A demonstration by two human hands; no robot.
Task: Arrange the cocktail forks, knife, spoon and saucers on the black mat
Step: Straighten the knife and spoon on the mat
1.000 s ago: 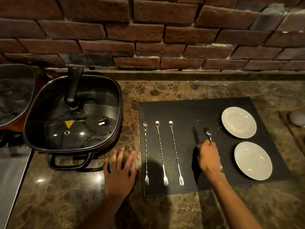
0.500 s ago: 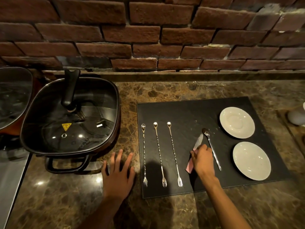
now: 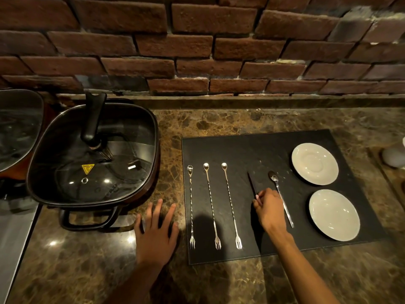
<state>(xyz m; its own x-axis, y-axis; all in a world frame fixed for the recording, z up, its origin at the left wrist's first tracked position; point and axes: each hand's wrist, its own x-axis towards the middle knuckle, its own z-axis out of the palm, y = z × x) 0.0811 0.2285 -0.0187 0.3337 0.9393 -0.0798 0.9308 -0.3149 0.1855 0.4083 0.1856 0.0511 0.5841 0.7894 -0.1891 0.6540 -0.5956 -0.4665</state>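
Observation:
A black mat (image 3: 252, 150) lies on the marble counter. Three long twisted cocktail forks (image 3: 212, 207) lie side by side on its left part, tines toward me. The knife (image 3: 252, 184) lies right of them, dark blade pointing away, its pink handle under my right hand (image 3: 270, 210), whose fingers close on it. Just right of that hand lies the spoon (image 3: 279, 193), bowl away from me. Two white saucers sit on the mat's right side, one far (image 3: 315, 163), one near (image 3: 334, 215). My left hand (image 3: 156, 233) rests flat on the counter left of the mat, fingers spread.
A square black electric pan with a glass lid (image 3: 92, 154) stands left of the mat, close to my left hand. Another lidded pan (image 3: 17, 126) is at the far left. A brick wall (image 3: 197, 44) backs the counter. A pale round object (image 3: 393, 157) sits at the right edge.
The knife went from tilted with its blade showing flat to lying straight with the blade edge-on. My right hand stayed on its handle. My left hand has not moved.

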